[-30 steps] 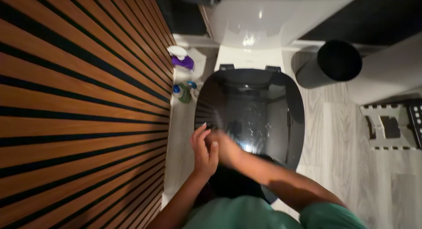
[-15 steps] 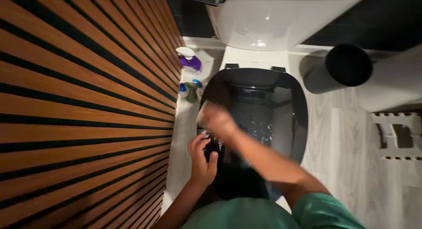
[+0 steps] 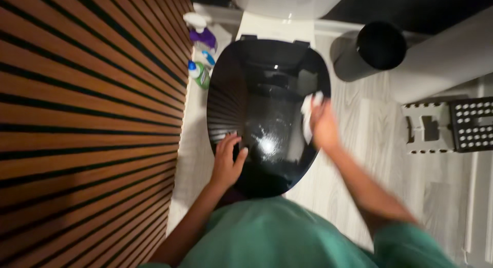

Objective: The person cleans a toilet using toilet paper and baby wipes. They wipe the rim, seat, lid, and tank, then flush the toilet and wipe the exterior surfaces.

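A narrow bathroom with a pale wood-grain floor (image 3: 380,144) and a slatted wood wall (image 3: 87,119) surrounds a closed, glossy black toilet lid (image 3: 267,93), wet-streaked near its middle. The left hand (image 3: 227,162) lies flat on the lid's near-left edge, fingers spread, gripping nothing. The right hand (image 3: 323,126), blurred, has its grip clamped on a white cloth (image 3: 309,111) at the lid's right edge. Spray bottles (image 3: 200,57) stand left of the lid beside the wall; a dark cylindrical bin (image 3: 370,52) and a perforated step stool (image 3: 452,126) sit to its right.
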